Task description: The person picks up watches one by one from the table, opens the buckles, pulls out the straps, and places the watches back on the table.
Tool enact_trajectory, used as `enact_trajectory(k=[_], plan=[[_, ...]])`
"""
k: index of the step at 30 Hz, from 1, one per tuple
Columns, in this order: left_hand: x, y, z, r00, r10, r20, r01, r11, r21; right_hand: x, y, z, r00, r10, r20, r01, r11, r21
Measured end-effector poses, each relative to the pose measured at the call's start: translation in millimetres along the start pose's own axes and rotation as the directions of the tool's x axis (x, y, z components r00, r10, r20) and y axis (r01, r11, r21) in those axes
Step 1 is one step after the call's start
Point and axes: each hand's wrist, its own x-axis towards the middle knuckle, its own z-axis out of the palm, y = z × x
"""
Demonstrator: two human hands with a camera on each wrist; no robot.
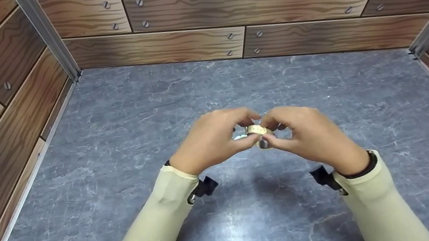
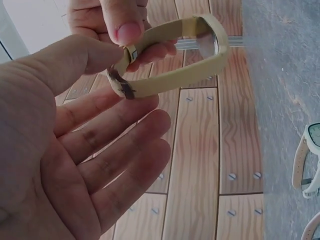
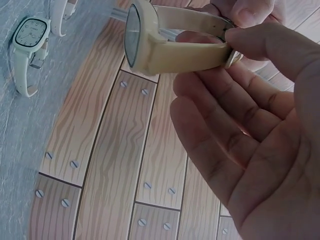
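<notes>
A cream wristwatch (image 1: 257,129) is held between both hands, above the grey tabletop. Its strap (image 3: 190,57) forms a closed-looking loop, and the case (image 2: 220,42) points away from the palms. My left hand (image 1: 217,137) pinches the strap end by the metal buckle (image 2: 132,53) with thumb and forefinger; its other fingers are spread in the left wrist view. From the other side, my right hand (image 1: 305,132) pinches the same buckle end between thumb and fingers. Fingertips partly hide the buckle.
On the grey marbled tabletop (image 1: 152,104) lies a white watch (image 3: 31,37), with a second pale watch (image 3: 59,17) beside it; the hands mostly hide them in the head view. Wood-patterned panels (image 1: 181,10) wall the back and sides.
</notes>
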Motion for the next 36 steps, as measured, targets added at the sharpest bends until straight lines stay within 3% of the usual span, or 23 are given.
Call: enact_trajectory(k=[9,21,27,36], plan=[[0.4,1.4,1.1,1.0,-0.009,0.027,0.007,0.999,0.054,1.0,-0.2,0.6,1.0,-0.024,0.007,0.024,1.0,-0.003],[-0.9,-2.7,-0.6,1.0,0.003,-0.009,-0.002,0.999,0.034,0.7,5.2,1.9,0.999,-0.037,-0.009,0.037,0.999,0.032],[-1.4,0.7,-0.4,0.999,-0.035,0.025,0.034,0.998,0.054,0.9,5.4,1.3,0.998,-0.06,0.008,0.06,0.998,0.001],[0.6,0.5,5.1,0.999,0.038,0.028,-0.04,0.995,0.09,0.5,6.9,3.3,0.996,-0.082,0.034,0.083,0.996,-0.037]])
